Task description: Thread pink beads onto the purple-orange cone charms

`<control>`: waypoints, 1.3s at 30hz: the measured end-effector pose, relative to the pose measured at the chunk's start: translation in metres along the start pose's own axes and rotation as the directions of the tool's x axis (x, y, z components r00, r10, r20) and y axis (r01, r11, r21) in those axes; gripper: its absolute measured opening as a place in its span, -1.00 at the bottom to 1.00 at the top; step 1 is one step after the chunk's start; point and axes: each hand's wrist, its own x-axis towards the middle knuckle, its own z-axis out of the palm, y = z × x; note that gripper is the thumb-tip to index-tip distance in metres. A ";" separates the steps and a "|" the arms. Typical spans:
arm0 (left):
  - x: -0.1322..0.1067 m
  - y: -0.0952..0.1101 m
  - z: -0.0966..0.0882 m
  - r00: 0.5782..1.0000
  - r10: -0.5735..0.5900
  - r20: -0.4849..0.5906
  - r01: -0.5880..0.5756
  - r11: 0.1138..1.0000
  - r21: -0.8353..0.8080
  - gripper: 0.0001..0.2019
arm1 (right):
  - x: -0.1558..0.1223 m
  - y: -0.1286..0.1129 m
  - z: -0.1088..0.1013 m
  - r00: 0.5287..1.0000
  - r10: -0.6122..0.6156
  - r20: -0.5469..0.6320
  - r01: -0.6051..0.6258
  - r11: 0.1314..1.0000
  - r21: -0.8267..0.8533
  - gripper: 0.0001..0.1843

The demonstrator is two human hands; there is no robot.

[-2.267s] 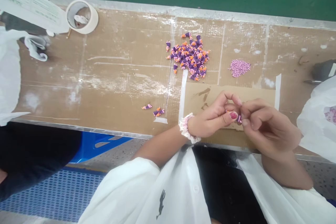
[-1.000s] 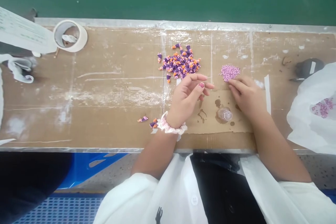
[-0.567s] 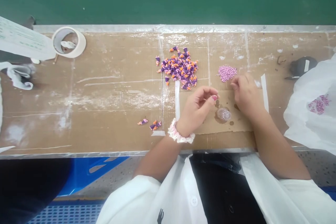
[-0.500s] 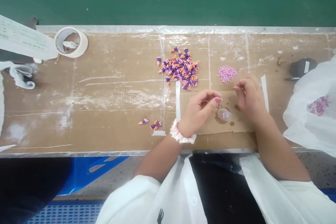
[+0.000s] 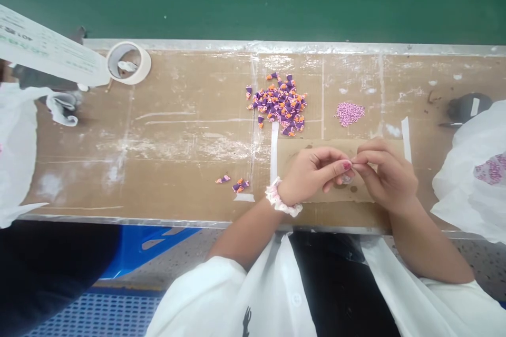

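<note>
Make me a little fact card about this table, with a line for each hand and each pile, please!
Left hand: fingers pinched, close against the right hand's
Right hand: also pinched
Held: too small to tell
Clear container: partly hidden by the hands
Big pile: purple-and-orange trinkets
Small pile: pink bead-like bits, right of the trinkets
Set apart: loose trinkets, nearer the table's front edge
Left wrist: frilly scrunchie
Far left: tape roll, something white inside

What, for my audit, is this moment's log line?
left hand: pinched, contents unclear; right hand: pinched close to left, contents unclear; clear round container: partly hidden; tiny pink pieces: heaped beyond hands
</note>
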 end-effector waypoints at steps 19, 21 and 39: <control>0.001 -0.013 0.000 0.948 0.312 0.062 -0.316 0.898 0.306 -0.77 | 0.000 -0.019 0.011 0.971 0.182 -0.156 -0.125 0.940 0.318 -0.73; 0.001 -0.013 0.001 0.923 0.378 0.066 -0.370 0.829 0.419 -0.79 | 0.000 -0.020 0.010 0.973 0.177 -0.150 -0.124 0.942 0.311 -0.73; 0.002 -0.014 -0.002 0.734 0.678 0.040 -0.506 0.506 0.698 -0.87 | 0.003 -0.015 -0.022 0.969 0.198 0.150 -0.237 0.919 0.316 -0.75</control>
